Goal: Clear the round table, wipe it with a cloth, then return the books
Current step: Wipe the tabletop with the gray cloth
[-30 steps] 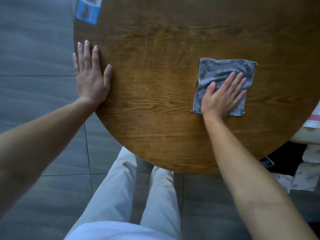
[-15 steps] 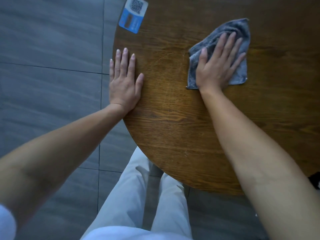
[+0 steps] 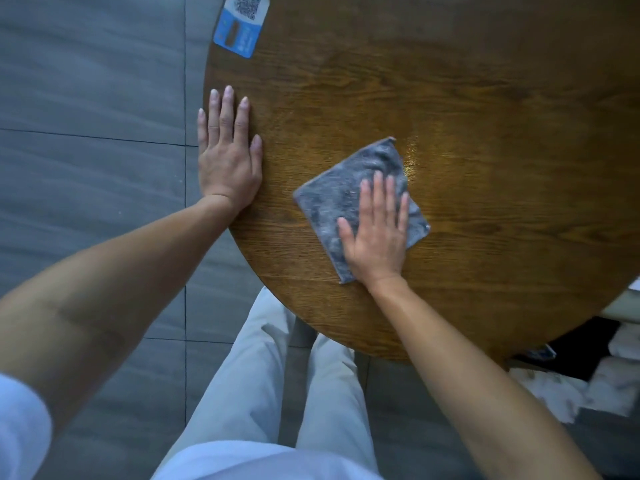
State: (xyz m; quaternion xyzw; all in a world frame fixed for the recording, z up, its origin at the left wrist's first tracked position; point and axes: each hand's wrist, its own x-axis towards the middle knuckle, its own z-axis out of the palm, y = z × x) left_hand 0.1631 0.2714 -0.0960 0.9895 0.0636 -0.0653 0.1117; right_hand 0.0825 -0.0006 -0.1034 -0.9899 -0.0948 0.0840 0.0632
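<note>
The round wooden table (image 3: pixel 450 81) fills the upper right of the head view. A grey cloth (image 3: pixel 343 199) lies flat on it near the front edge. My right hand (image 3: pixel 375 233) presses down on the cloth with straight, spread fingers, covering its near right part. My left hand (image 3: pixel 228 157) rests flat at the table's left rim, fingers straight and pointing away from me. No books are in view.
A blue and white card with a QR code (image 3: pixel 240 26) lies at the table's far left edge. Grey floor tiles (image 3: pixel 93 98) lie to the left. White and dark things (image 3: pixel 602 372) sit on the floor at the lower right. My legs (image 3: pixel 277 393) stand close to the table.
My right hand has slid the cloth back toward me and to the right, and the cloth now lies flatter. My left hand has stayed flat at the rim.
</note>
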